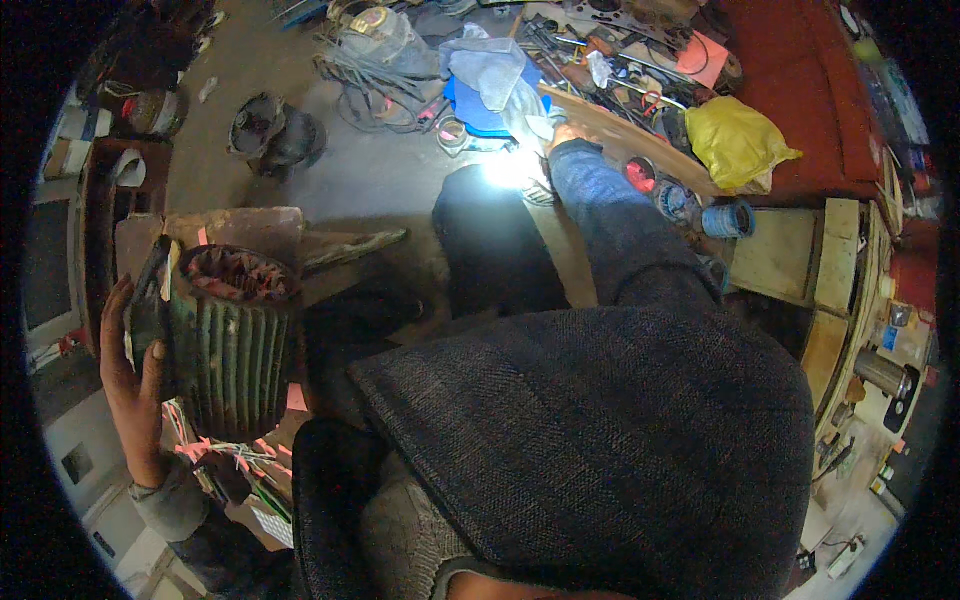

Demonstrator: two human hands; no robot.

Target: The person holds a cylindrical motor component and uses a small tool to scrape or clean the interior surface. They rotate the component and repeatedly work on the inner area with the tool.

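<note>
A green finned electric motor housing (pixel 235 350) stands upright at the left, with reddish windings (pixel 240 272) showing in its top opening. My left hand (pixel 130 370) lies against the box on its left side, fingers stretched upward and thumb apart. Far off at the upper middle, my right hand (pixel 570 132) reaches out beside a pale object (pixel 541 127) and blue and grey cloths (pixel 487 78). Its fingers look closed, but what they hold is hard to make out. Just left of it, a bright light (pixel 510 168) washes out the detail.
A wooden board (pixel 625 135) borders a heap of tools (pixel 600 55). A yellow bag (pixel 738 143) and blue tin (pixel 728 220) lie right of it. Dark metal parts (pixel 275 132) stand on the floor, near a cable bundle (pixel 365 70). A split piece of wood (pixel 355 247) juts beside the motor.
</note>
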